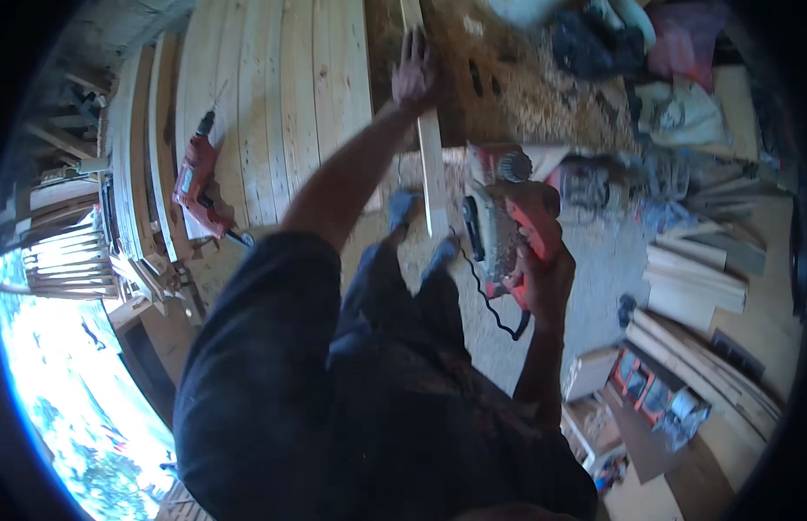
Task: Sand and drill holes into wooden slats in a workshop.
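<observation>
My left hand [414,80] is at the top of the view, fingers stretched out on a narrow pale wood strip [429,165] that runs along the workbench [499,95]. My right hand [545,282] grips a red power planer [529,221] coated in shavings, held just right of the strip's near end, with a black cord hanging below it. Left of my forearm, a red drill [197,187] with a long bit lies on a row of planed boards [291,78].
My feet stand on a concrete floor [568,321]. Stacked planks [690,286] and a red-and-black case [638,382] are at the right. Bags [681,113] and wood shavings sit at the upper right. More timber leans at the left beside a bright opening [65,373].
</observation>
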`<state>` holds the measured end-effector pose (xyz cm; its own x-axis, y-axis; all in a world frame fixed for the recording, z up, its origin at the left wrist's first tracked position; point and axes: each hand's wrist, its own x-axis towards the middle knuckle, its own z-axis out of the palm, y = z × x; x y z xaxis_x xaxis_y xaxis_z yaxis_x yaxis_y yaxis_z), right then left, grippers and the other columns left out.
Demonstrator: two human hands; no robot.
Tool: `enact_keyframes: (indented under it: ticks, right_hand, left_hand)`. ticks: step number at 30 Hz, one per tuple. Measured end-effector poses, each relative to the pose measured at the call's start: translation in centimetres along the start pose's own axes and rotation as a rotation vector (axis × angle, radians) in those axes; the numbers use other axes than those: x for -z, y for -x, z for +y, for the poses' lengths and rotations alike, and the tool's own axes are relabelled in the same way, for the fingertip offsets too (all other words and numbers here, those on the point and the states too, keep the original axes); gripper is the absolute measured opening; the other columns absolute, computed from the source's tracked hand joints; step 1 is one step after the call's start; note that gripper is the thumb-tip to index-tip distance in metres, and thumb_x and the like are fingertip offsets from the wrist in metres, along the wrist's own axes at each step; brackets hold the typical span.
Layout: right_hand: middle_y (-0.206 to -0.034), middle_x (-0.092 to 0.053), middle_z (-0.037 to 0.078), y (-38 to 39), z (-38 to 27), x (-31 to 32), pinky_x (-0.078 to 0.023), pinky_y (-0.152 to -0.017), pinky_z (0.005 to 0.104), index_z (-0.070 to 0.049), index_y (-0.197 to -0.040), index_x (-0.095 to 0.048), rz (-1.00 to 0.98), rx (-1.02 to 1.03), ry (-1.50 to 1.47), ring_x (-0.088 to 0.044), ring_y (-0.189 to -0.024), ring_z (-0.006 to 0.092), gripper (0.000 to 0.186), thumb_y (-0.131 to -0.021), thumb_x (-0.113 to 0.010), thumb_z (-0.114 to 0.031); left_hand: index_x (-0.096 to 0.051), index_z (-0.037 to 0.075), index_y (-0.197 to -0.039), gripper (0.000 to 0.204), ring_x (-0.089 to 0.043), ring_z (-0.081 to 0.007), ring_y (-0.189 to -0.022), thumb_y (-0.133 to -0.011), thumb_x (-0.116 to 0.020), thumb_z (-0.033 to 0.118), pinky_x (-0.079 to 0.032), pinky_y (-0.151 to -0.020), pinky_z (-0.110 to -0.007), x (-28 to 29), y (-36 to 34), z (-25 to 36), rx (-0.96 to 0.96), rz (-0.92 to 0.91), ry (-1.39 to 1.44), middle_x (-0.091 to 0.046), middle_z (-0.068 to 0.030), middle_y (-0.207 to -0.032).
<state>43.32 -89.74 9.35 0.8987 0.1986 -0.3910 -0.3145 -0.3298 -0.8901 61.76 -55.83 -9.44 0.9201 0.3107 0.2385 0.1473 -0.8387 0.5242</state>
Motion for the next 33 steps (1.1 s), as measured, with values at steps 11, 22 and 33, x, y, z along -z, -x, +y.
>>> enact_keyframes:
  ticks: [11,22,33]
  right_hand:
    - [-0.093,-0.076,0.021,12.1,5.5,-6.0,-0.06,-0.074,0.0498,-0.007,-0.118,-0.068,0.01,-0.293,0.357,-0.074,-0.089,0.0433,0.05,-0.078,-0.084,-0.033]
    - [-0.098,-0.075,0.025,11.2,5.3,-6.8,-0.059,-0.078,0.0519,-0.005,-0.124,-0.065,-0.057,-0.28,0.445,-0.073,-0.093,0.0456,0.053,-0.083,-0.082,-0.034]
    - [-0.082,-0.072,0.023,3.1,1.8,-9.6,-0.054,-0.064,0.0445,0.002,-0.105,-0.065,-0.003,0.141,0.193,-0.073,-0.076,0.0435,0.028,-0.091,-0.076,-0.019]
  left_hand:
    - [-0.043,0.008,-0.157,0.07,-0.008,-0.0391,-0.159,-0.098,-0.055,0.044,-0.017,-0.125,-0.061,2.6,-5.2,-2.1,-0.184,-0.143,-0.386,-0.018,-0.0219,-0.171]
    - [-0.045,0.005,-0.153,0.062,-0.009,-0.0395,-0.159,-0.104,-0.046,0.042,-0.018,-0.126,-0.061,1.0,-5.4,-2.9,-0.159,-0.095,-0.245,-0.021,-0.0212,-0.17]
    - [-0.053,0.012,-0.148,0.055,-0.009,-0.0362,-0.16,-0.105,-0.045,0.047,-0.015,-0.126,-0.062,3.3,-4.8,-1.3,-0.159,-0.343,-0.422,-0.018,-0.0186,-0.172]
